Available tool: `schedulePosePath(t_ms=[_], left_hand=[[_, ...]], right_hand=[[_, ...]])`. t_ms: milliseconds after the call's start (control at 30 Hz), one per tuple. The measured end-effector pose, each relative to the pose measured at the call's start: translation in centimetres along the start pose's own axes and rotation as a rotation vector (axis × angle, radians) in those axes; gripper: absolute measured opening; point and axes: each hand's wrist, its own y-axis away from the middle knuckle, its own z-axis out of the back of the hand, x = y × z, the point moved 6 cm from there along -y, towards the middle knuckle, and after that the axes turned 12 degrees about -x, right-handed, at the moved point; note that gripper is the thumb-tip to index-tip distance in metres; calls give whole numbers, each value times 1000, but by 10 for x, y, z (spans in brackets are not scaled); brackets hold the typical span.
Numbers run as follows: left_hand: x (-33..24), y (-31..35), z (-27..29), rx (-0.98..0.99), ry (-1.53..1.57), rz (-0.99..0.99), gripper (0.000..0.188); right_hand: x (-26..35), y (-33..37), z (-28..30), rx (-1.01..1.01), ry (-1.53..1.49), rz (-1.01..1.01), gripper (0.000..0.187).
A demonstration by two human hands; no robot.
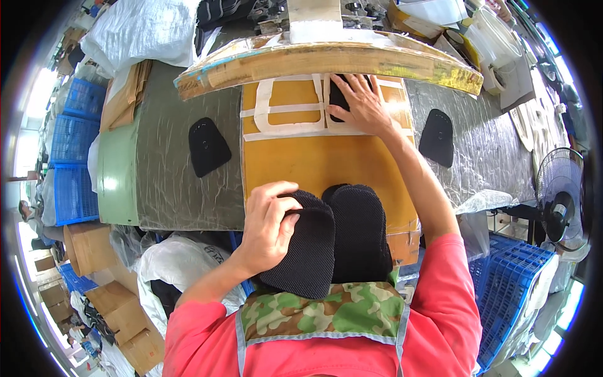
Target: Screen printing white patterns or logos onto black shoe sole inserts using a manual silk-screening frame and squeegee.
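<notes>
My left hand point(270, 226) pinches the top edge of a black mesh pad point(308, 251) with a rounded end, close to my body. Beside it, to the right, lies a stack of similar black pads point(359, 232). My right hand point(361, 103) is spread flat, fingers apart, pressing on a black piece point(337, 103) inside a white-taped outline on the yellow board point(314, 160). To the left of that piece is a second white-taped outline point(291, 108) with bare yellow board inside.
One black pad point(209, 147) lies on the grey plastic-covered table to the left, another point(436, 138) to the right. A wooden beam point(333, 63) spans above the board's far edge. Blue crates point(75, 157) stand at left, a black fan point(559, 201) at right.
</notes>
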Motion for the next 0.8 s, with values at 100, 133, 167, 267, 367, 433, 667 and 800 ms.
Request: schedulePosePath(t_ms=[100,133,167,267,367,433,667,800], left_hand=[[4,-8,6,2,106,113,16],[6,-9,10,19,211,182,15],[8,-11,15,6,342,230,11],[18,-8,36,-157,728,453,11],[33,-15,56,-321,811,537,25],[45,-25,61,-317,839,667,28],[115,-92,22,-157,617,634,41],[188,-138,-45,-148,703,488,40]], right_hand=[[4,9,-7,32,-49,-14,66],[5,10,-6,34,-55,-12,64],[7,10,-6,35,-61,-9,62],[4,10,-4,62,-76,19,62],[1,10,0,36,-93,19,62],[-2,7,0,64,-83,0,62],[-12,1,-7,26,-67,-26,63],[-14,-4,-11,-5,60,-42,74]])
